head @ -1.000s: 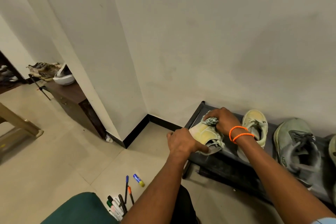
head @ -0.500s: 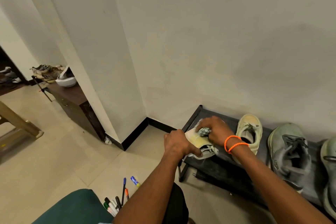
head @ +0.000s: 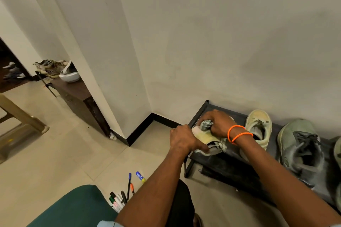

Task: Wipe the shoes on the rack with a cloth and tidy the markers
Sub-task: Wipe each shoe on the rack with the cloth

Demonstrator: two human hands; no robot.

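With the left hand (head: 184, 139) gripping the first shoe (head: 206, 137) and the right hand (head: 218, 122) clutching the cloth (head: 206, 125), the other shoes and markers (head: 120, 199) awaited.

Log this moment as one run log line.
step: wiping | left hand: holds yellow shoe on rack | right hand: presses cloth on it | markers: untidied, floor
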